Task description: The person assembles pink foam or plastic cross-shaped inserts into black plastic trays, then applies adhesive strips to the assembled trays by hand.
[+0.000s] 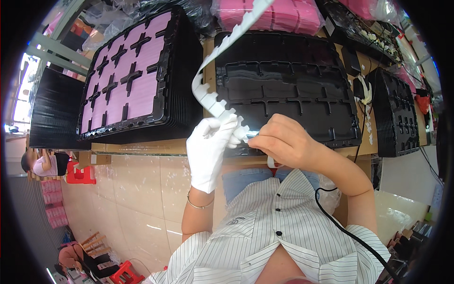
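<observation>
A long white strip (202, 92) with notched, tab-like edges runs down from the top of the view into my left hand (207, 149). That hand wears a white glove, and its fingers are closed on the strip near its lower end. My bare right hand (286, 142) meets it there, thumb and fingers pinched together at the strip's end. A small shiny bit shows at those fingertips; the fingers hide most of it. Just beyond both hands lies a black plastic tray (283, 90) with moulded compartments and cross-shaped ridges.
At the left stands a tall stack of black trays (182, 94), topped with pink foam sheets (125, 71). Pink packs (269, 16) lie behind the middle tray. More black trays (397, 111) stand at the right. A black cable (350, 232) crosses my right side.
</observation>
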`<control>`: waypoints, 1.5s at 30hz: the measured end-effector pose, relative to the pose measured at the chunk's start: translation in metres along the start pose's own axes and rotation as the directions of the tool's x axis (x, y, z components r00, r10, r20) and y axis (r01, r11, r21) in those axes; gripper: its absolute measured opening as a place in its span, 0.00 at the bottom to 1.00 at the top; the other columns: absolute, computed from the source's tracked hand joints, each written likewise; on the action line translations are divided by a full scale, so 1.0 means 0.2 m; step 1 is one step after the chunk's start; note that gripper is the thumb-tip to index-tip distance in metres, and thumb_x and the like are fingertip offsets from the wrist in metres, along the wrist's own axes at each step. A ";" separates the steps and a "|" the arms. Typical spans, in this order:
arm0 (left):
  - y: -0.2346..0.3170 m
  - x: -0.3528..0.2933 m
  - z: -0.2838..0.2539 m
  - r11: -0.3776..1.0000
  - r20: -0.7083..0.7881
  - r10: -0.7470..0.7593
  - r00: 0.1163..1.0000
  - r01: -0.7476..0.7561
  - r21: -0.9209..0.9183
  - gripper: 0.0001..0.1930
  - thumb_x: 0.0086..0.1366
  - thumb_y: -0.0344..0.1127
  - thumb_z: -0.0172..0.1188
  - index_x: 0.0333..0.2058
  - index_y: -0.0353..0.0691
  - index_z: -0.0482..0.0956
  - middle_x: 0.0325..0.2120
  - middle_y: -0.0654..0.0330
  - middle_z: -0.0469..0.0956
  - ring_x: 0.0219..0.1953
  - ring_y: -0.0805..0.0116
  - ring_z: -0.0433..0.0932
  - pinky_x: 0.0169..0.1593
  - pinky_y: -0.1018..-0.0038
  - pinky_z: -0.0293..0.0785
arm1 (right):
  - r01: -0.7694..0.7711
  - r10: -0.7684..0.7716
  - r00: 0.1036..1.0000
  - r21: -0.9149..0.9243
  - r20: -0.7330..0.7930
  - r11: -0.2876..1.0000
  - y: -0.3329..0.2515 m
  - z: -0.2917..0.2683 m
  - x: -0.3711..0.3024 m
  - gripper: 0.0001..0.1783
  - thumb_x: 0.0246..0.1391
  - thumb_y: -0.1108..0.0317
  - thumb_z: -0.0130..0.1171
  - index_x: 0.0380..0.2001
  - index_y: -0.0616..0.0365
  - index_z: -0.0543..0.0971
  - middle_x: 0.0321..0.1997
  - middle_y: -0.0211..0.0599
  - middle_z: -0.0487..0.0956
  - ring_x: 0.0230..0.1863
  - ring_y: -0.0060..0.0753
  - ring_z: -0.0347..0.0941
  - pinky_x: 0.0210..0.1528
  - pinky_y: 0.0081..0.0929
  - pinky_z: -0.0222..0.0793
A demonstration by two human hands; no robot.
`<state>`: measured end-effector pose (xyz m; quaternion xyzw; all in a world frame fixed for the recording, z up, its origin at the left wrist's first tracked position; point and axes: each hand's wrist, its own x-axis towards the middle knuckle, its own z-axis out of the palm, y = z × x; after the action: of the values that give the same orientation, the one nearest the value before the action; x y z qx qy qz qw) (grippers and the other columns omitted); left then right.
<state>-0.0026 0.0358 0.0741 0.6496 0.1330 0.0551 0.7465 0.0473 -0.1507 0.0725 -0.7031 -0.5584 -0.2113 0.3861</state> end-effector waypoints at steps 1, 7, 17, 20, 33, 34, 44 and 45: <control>0.01 -0.01 -0.01 1.000 -0.026 0.005 1.000 -0.005 0.009 0.06 0.63 0.29 0.63 0.33 0.32 0.79 0.29 0.61 0.81 0.26 0.81 0.77 0.30 0.84 0.73 | 0.052 -0.051 0.998 -0.017 0.042 0.999 0.01 -0.02 0.02 0.16 0.39 0.80 0.63 0.36 0.66 0.78 0.30 0.35 0.73 0.26 0.32 0.67 0.25 0.26 0.63; -0.06 0.00 -0.05 1.000 -0.109 -0.007 0.994 0.006 -0.016 0.06 0.63 0.30 0.63 0.33 0.32 0.78 0.27 0.60 0.80 0.25 0.80 0.77 0.30 0.83 0.73 | 0.253 -0.242 0.962 -0.085 0.125 0.964 0.03 0.02 0.01 0.12 0.42 0.78 0.63 0.34 0.65 0.79 0.32 0.34 0.74 0.28 0.30 0.68 0.27 0.24 0.63; -0.04 -0.02 -0.10 1.000 -0.179 -0.025 0.984 0.026 0.002 0.05 0.64 0.30 0.62 0.32 0.34 0.78 0.23 0.60 0.79 0.21 0.80 0.74 0.26 0.85 0.68 | -0.785 0.746 0.609 0.073 0.269 0.615 0.14 0.06 0.06 0.06 0.51 0.69 0.65 0.28 0.60 0.79 0.27 0.24 0.71 0.25 0.16 0.61 0.30 0.17 0.59; -0.03 -0.03 -0.09 1.000 -0.185 -0.022 0.982 0.019 -0.019 0.04 0.64 0.30 0.61 0.33 0.35 0.78 0.22 0.62 0.78 0.19 0.80 0.72 0.23 0.86 0.64 | -0.857 0.824 0.492 0.322 0.279 0.403 0.08 0.01 0.08 0.06 0.55 0.69 0.62 0.31 0.59 0.76 0.29 0.28 0.73 0.25 0.16 0.61 0.29 0.16 0.59; 0.01 0.00 -0.07 0.954 0.095 -0.066 0.993 0.091 -0.287 0.07 0.63 0.28 0.62 0.38 0.34 0.75 0.35 0.58 0.80 0.30 0.78 0.76 0.31 0.83 0.72 | -0.575 0.688 0.322 0.712 0.650 -0.403 -0.08 0.00 0.00 0.10 0.58 0.72 0.58 0.41 0.66 0.79 0.33 0.33 0.76 0.27 0.16 0.63 0.31 0.14 0.62; 0.01 0.01 -0.06 0.955 0.095 -0.065 0.993 0.090 -0.284 0.07 0.63 0.28 0.62 0.38 0.34 0.75 0.35 0.58 0.80 0.30 0.78 0.76 0.31 0.83 0.72 | -0.573 0.688 0.324 0.713 0.650 -0.403 -0.09 0.01 -0.01 0.10 0.58 0.72 0.58 0.41 0.66 0.79 0.33 0.33 0.76 0.27 0.16 0.63 0.31 0.14 0.62; -0.07 0.21 -0.23 0.965 0.477 0.229 0.849 -0.263 0.005 0.04 0.51 0.25 0.68 0.25 0.39 0.81 0.29 0.61 0.81 0.30 0.71 0.77 0.40 0.77 0.73 | 0.047 -0.030 0.988 -0.106 0.154 0.993 0.13 -0.02 -0.02 0.16 0.37 0.77 0.60 0.35 0.67 0.78 0.30 0.34 0.71 0.28 0.34 0.68 0.29 0.27 0.67; -0.06 0.25 -0.24 0.854 0.558 0.327 0.763 -0.491 0.172 0.06 0.48 0.24 0.67 0.26 0.41 0.82 0.29 0.63 0.82 0.32 0.69 0.76 0.41 0.75 0.72 | 0.063 -0.036 0.969 -0.105 0.243 0.992 0.14 -0.01 -0.02 0.16 0.38 0.76 0.60 0.35 0.67 0.78 0.30 0.34 0.70 0.28 0.34 0.68 0.30 0.29 0.68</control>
<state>0.0305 0.0919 0.0496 0.7617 -0.2088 0.0237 0.6129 0.0724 -0.1576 0.0618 -0.7299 -0.6058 -0.1650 0.2700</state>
